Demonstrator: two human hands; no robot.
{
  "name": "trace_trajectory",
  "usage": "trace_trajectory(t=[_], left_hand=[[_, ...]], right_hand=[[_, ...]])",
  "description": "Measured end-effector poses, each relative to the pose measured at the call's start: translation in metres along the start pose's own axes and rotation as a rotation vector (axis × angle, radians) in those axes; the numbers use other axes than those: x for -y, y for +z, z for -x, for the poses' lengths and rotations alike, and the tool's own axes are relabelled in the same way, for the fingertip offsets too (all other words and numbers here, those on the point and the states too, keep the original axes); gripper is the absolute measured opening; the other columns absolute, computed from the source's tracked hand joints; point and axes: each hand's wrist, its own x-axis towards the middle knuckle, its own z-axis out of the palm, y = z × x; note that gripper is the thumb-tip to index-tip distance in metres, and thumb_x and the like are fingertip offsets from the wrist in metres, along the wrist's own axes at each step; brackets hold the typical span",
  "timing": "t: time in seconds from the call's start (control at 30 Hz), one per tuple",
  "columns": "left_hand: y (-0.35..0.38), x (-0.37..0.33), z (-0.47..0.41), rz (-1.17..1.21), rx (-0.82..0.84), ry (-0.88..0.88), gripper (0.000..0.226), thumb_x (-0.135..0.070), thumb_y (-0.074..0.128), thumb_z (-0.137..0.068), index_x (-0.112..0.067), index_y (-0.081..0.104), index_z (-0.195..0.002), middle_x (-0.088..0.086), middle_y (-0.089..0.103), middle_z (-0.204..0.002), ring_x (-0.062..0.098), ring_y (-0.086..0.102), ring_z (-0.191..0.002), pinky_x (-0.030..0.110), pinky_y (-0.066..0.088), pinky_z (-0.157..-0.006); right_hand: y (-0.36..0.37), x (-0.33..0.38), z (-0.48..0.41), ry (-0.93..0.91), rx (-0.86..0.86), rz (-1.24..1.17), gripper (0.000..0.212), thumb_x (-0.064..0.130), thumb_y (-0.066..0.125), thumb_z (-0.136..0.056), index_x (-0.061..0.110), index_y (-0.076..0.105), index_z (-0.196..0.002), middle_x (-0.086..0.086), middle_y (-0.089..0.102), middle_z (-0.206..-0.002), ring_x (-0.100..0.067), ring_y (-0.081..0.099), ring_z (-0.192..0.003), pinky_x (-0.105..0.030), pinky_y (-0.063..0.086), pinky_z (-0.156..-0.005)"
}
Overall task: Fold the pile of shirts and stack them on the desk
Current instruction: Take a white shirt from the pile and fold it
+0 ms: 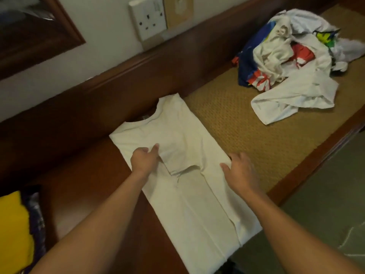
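The white shirt (pixel 189 194) lies flat, sides folded in, left hand (pixel 145 159) pinching its sleeve, right hand (pixel 239 168) resting open on it.

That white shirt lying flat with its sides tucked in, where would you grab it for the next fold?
Probably the hem, pinched at both corners, coming from the near side of the desk. The white shirt lies as a long narrow strip with its collar at the far end, so lifting the hem folds it straight up towards the collar.

Dim warm indoor light, soft motion blur, wide-angle bending at edges.
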Motion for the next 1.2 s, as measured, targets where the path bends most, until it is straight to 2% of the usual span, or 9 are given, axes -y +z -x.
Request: trace_trajectory(t=[0.07,0.2,0.4,0.47,0.53,0.67,0.8,1.03,1.2], left_hand=[[0.008,-0.005,-0.004,0.051,-0.031,-0.044,0.053,-0.062,0.067,-0.087,-0.011,0.073,-0.098,0.003,0.072,-0.099,0.026,0.066,-0.101,0.038,0.053,-0.091],[0.024,-0.018,-0.005,-0.080,-0.198,-0.089,0.063,-0.062,0.070,-0.083,-0.013,0.064,-0.123,0.004,0.063,-0.122,0.029,0.062,-0.114,0.046,0.049,-0.101],[0.035,-0.010,-0.012,-0.036,-0.374,-0.077,0.016,-0.033,0.066,-0.095,-0.019,0.073,-0.093,0.001,0.070,-0.102,0.023,0.067,-0.091,0.034,0.054,-0.081],[0.027,-0.004,-0.011,0.099,-0.425,-0.013,0.014,-0.027,0.065,-0.097,-0.014,0.071,-0.099,0.002,0.068,-0.102,0.022,0.066,-0.094,0.026,0.050,-0.074],[0.019,0.004,-0.004,0.064,-0.414,0.169,0.023,-0.029,0.065,-0.097,-0.016,0.067,-0.116,0.002,0.060,-0.120,0.021,0.061,-0.109,0.033,0.052,-0.090],[0.012,0.034,0.019,-0.503,-0.136,0.434,0.056,-0.054,0.038,-0.105,-0.035,0.029,-0.157,-0.004,0.007,-0.169,0.015,0.007,-0.154,0.045,0.013,-0.125],[-0.001,0.063,0.031,-0.726,-0.029,0.461,0.064,-0.064,0.019,-0.105,-0.044,-0.011,-0.158,-0.012,-0.026,-0.165,0.011,-0.025,-0.152,0.055,-0.007,-0.124],[-0.030,0.089,0.036,-0.814,-0.052,0.388,0.065,-0.068,0.018,-0.102,-0.048,-0.012,-0.156,-0.015,-0.026,-0.165,0.011,-0.025,-0.152,0.064,-0.006,-0.121],[-0.041,0.086,0.024,-0.758,-0.072,0.374,0.064,-0.067,0.016,-0.103,-0.046,-0.009,-0.158,-0.008,-0.028,-0.165,0.016,-0.028,-0.151,0.060,-0.009,-0.122]], right_hand=[[0.001,0.008,-0.023,-0.031,0.017,0.018,0.038,0.037,0.057,-0.101,0.010,0.061,-0.127,-0.011,0.056,-0.123,-0.030,0.054,-0.112,-0.044,0.047,-0.095],[-0.003,0.019,-0.064,-0.144,0.066,0.023,0.032,0.033,0.061,-0.098,0.013,0.064,-0.123,-0.011,0.060,-0.119,-0.030,0.057,-0.107,-0.042,0.049,-0.091],[-0.005,0.042,-0.113,-0.261,0.124,0.137,0.023,0.033,0.059,-0.099,0.013,0.068,-0.101,-0.010,0.070,-0.103,-0.030,0.065,-0.091,-0.037,0.053,-0.078],[-0.008,0.051,-0.126,-0.255,0.073,0.147,0.015,0.022,0.057,-0.097,0.013,0.070,-0.097,-0.010,0.071,-0.099,-0.027,0.063,-0.085,-0.035,0.051,-0.074],[-0.009,0.063,-0.134,-0.298,-0.014,0.122,0.021,0.021,0.057,-0.096,0.014,0.068,-0.112,-0.011,0.068,-0.110,-0.028,0.062,-0.097,-0.039,0.051,-0.084],[0.003,0.093,-0.138,-0.601,0.111,0.261,0.062,0.048,0.043,-0.103,0.025,0.026,-0.158,-0.005,0.027,-0.163,-0.027,0.026,-0.149,-0.050,0.024,-0.118],[0.034,0.092,-0.137,-0.776,0.232,0.515,0.071,0.060,0.018,-0.103,0.026,-0.006,-0.162,0.001,-0.026,-0.166,-0.022,-0.030,-0.150,-0.058,-0.012,-0.121],[0.050,0.099,-0.114,-0.851,0.216,0.624,0.072,0.064,0.005,-0.100,0.027,-0.002,-0.162,-0.003,-0.010,-0.169,-0.027,-0.017,-0.154,-0.065,-0.019,-0.115],[0.049,0.126,-0.132,-0.765,0.182,0.622,0.069,0.061,0.003,-0.102,0.027,-0.011,-0.160,-0.001,-0.018,-0.168,-0.024,-0.028,-0.151,-0.069,-0.019,-0.113]])
